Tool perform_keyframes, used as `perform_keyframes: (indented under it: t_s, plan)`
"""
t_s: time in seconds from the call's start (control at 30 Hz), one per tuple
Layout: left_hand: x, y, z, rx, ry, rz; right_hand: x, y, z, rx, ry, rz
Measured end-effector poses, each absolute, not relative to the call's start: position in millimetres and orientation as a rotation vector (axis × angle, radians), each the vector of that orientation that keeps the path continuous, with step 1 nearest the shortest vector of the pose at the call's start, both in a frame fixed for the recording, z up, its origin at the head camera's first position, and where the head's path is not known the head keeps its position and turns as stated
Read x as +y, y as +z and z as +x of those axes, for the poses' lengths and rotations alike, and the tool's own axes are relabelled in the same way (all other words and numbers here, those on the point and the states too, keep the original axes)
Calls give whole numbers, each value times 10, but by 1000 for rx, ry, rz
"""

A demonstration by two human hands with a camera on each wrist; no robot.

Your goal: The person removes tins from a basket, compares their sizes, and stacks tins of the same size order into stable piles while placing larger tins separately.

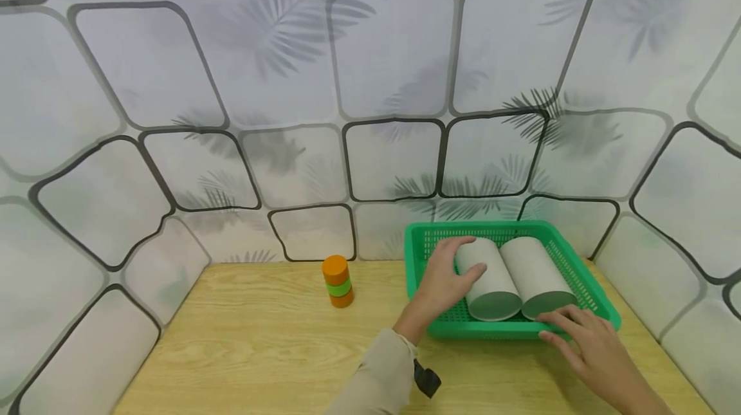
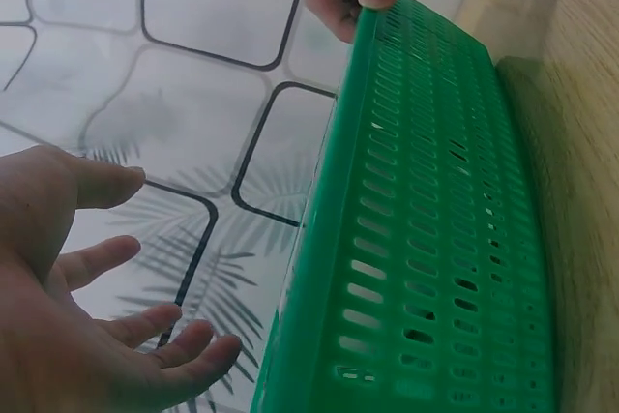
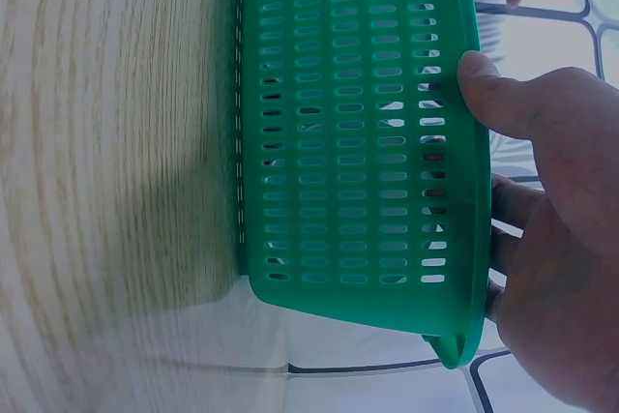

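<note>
Two white cylinders with pale green ends, the left one (image 1: pixel 489 276) and the right one (image 1: pixel 535 273), lie side by side in a green perforated plastic basket (image 1: pixel 480 330). Over the left cylinder, my left hand (image 1: pixel 442 280) has its thumb and fingers spread apart. The left wrist view shows that hand (image 2: pixel 87 278) held above the level of the basket rim (image 2: pixel 324 191), its fingers loosely bent. My right hand (image 1: pixel 593 347) grips the near rim toward the right corner. In the right wrist view its thumb (image 3: pixel 498 94) lies on the outside, with the other fingers behind the rim.
A small orange jar with a green band (image 1: pixel 337 281) stands left of the basket on the wood-grain table (image 1: pixel 249 338). Patterned fabric walls (image 1: pixel 393 157) close in the back and sides. A black strap end (image 1: pixel 427 379) hangs by my left sleeve (image 1: pixel 379 373).
</note>
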State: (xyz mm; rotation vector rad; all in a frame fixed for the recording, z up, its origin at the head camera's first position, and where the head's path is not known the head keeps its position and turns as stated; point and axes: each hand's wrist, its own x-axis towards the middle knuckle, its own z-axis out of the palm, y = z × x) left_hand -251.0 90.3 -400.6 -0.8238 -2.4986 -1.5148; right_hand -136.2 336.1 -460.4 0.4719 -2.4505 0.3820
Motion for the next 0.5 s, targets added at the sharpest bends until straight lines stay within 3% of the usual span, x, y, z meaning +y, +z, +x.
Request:
perform_keyframes:
  t_s: [0.5]
  plan:
    - [1251,-4065,-2730,-2792,-1464,-660,3390,-4631,-1397,-2415,385,514]
